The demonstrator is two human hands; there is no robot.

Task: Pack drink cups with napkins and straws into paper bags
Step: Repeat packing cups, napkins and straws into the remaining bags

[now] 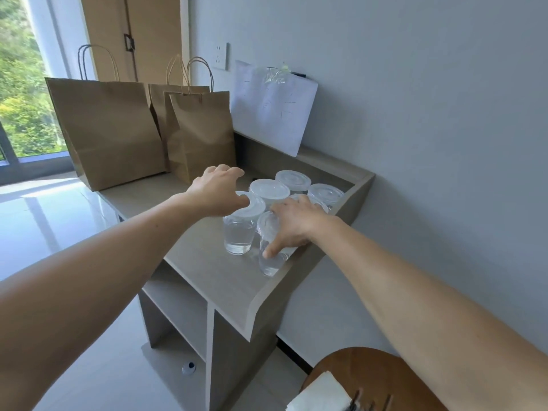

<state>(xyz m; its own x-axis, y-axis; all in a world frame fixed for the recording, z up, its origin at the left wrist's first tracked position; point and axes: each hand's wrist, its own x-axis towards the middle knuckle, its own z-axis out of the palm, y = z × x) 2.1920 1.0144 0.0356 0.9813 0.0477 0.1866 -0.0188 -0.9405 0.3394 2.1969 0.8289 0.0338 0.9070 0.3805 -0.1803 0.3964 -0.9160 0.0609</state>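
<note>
Right hand (292, 223) fingers wrap nearest cup (271, 262) — left hand (215, 189) fingers loose above neighbouring cup (238, 238).

Napkins (321, 391) cut by bottom edge, paper sheet (272, 108) writing illegible

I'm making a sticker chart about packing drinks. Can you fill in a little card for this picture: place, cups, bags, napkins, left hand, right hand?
Place: grey desk against a wall
Cups: about six clear cups with lids, water inside
Bags: three brown paper bags standing at the desk's far end
Napkins: white napkins on a round wooden table
Left: left hand reaches over the cups, holding nothing
Right: right hand grips the nearest cup, tilted
</note>
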